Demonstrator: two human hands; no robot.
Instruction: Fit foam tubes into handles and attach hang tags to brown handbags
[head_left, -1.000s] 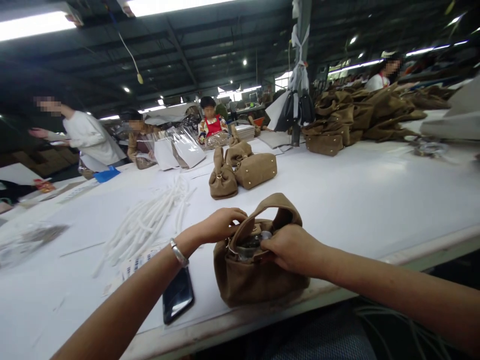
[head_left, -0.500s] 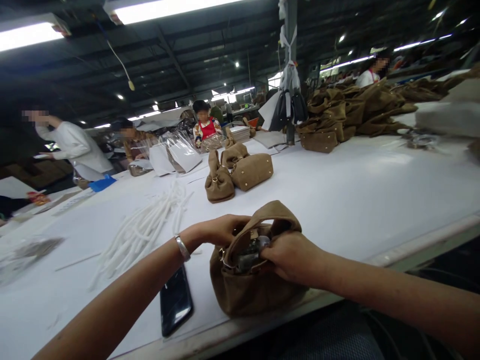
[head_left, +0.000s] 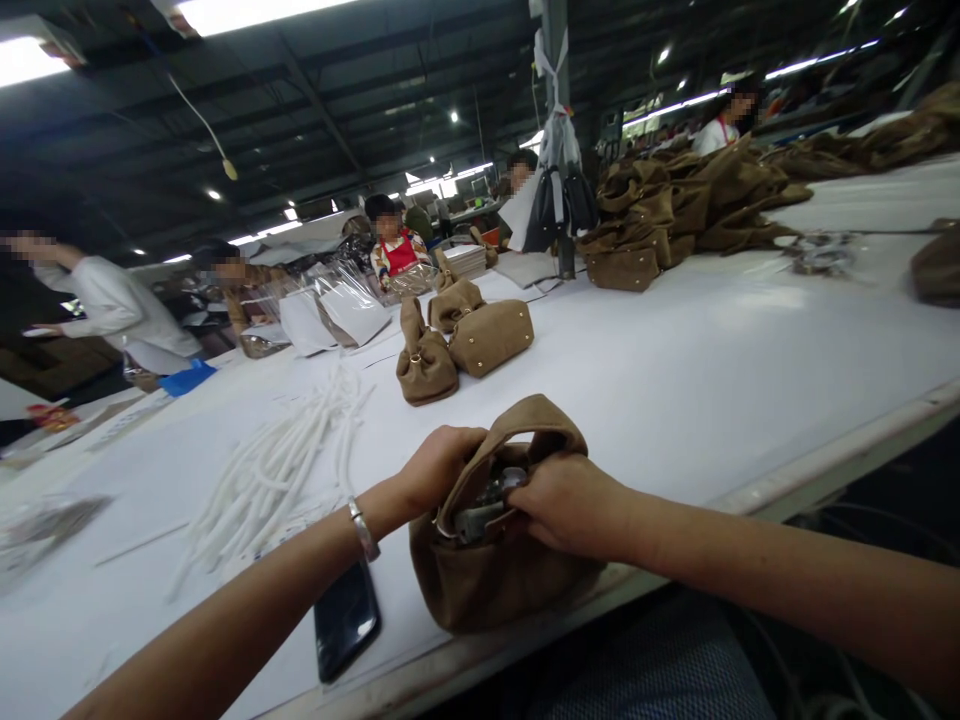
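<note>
A brown handbag (head_left: pixel 499 575) stands upright at the table's near edge, its top parted and its wide handle arching over the opening. Something clear and shiny, like plastic wrap (head_left: pixel 510 482), shows inside. My left hand (head_left: pixel 444 465) grips the far left side of the bag's rim, its fingertips mostly hidden behind the handle. On the right side of the opening, my right hand (head_left: pixel 568 503) is closed on the near rim, thumb toward the inside. A dark phone (head_left: pixel 346 620) lies left of the bag, partly under my left forearm.
White cord-like strips (head_left: pixel 277 470) lie left on the white table (head_left: pixel 675 400). Several finished brown bags (head_left: pixel 491 338) sit beyond my hands. A heap of brown bags (head_left: pixel 675 210) lies by a post (head_left: pixel 556 130). Co-workers (head_left: pixel 397 250) are across the table.
The view has shifted slightly, so the scene sits a little further left. Both hands stay at the bag's rim; the left hand has moved slightly along it, covering more of the opening's left side.
</note>
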